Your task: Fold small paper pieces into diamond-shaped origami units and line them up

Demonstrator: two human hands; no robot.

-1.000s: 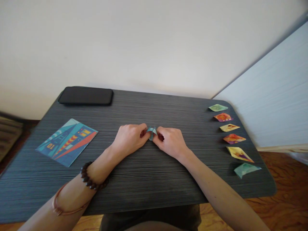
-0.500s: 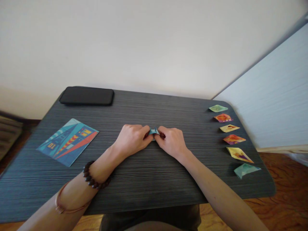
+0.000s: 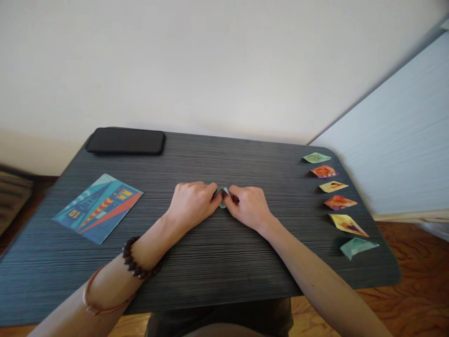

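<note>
Between my two hands, over the middle of the table (image 3: 224, 271), is a small piece of folded paper (image 3: 223, 192), light blue and white. My left hand (image 3: 194, 201) pinches its left side between thumb and fingers. From the other side, my right hand (image 3: 247, 204) grips the right part in the same kind of pinch. The fingertips cover most of the paper, so its full shape is hidden. A beaded bracelet (image 3: 131, 262) and a thin copper-coloured band (image 3: 91, 299) are on my left arm.
A square sheet of printed paper (image 3: 100, 208) lies at left. Behind it rests a black flat case (image 3: 125, 141). Several folded paper pieces line the right side, among them a green one (image 3: 317, 157), an orange one (image 3: 340, 202) and a teal one (image 3: 358, 246). A wall (image 3: 224, 70) stands behind.
My hands have drawn slightly closer together at the thumbs. The folded paper between them has bent into a more peaked shape, and less of it shows.
</note>
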